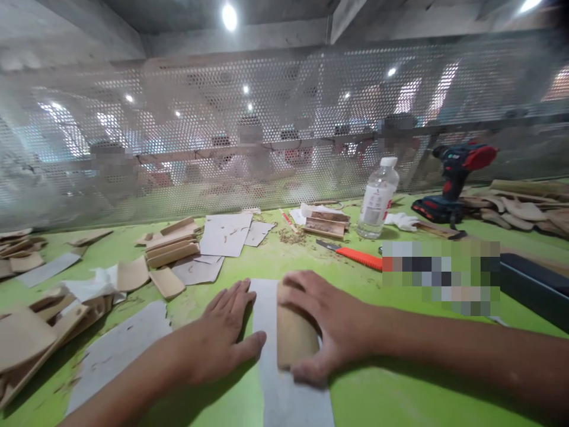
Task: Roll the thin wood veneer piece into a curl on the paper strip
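Note:
A curved bamboo piece [293, 332] lies on a long pale sheet of paper [265, 332] in front of me. My right hand [326, 323] is closed over the piece, with fingers at its far end and the thumb at its near end. Part of the piece is hidden under this hand. At the sheet's left edge, my left hand [222, 338] rests flat with its fingers stretched out, holding nothing. The thumb and fingertips touch the paper.
Bamboo pieces [173, 243] and worn sheets [226, 234] lie at left. Beyond my right hand are a red-handled knife [358, 257], a plastic bottle [377, 198] and a cordless drill [457, 175]. A perforated metal screen [200, 130] stands behind the green table [377, 391].

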A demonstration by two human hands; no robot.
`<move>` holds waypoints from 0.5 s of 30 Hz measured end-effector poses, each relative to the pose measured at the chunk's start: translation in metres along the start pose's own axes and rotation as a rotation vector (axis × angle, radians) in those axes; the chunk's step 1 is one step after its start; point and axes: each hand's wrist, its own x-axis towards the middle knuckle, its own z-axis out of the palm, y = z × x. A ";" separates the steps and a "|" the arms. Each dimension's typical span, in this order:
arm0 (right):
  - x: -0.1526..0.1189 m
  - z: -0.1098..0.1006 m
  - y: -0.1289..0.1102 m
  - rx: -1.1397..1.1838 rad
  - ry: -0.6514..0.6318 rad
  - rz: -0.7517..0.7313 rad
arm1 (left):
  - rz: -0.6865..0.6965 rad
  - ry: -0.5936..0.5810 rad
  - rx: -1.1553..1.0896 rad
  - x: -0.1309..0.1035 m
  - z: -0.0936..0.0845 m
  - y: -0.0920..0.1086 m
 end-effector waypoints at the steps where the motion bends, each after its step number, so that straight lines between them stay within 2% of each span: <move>1: 0.001 0.000 0.000 -0.020 0.031 0.001 | 0.001 0.004 0.000 0.000 0.000 0.000; 5: 0.002 0.001 0.001 -0.017 -0.016 -0.262 | 0.008 -0.026 0.009 -0.003 -0.003 0.002; 6: 0.002 0.002 0.001 -0.020 -0.010 -0.276 | 0.007 -0.027 0.011 -0.003 -0.003 0.002; 10: 0.002 0.002 0.002 -0.089 0.109 -0.091 | -0.005 0.015 -0.002 -0.001 0.000 0.000; 13: 0.001 0.003 0.001 -0.062 0.016 -0.262 | 0.024 0.010 -0.026 0.000 0.002 -0.002; 15: 0.002 0.003 0.000 -0.058 0.006 -0.274 | 0.025 0.008 -0.041 0.000 0.003 -0.002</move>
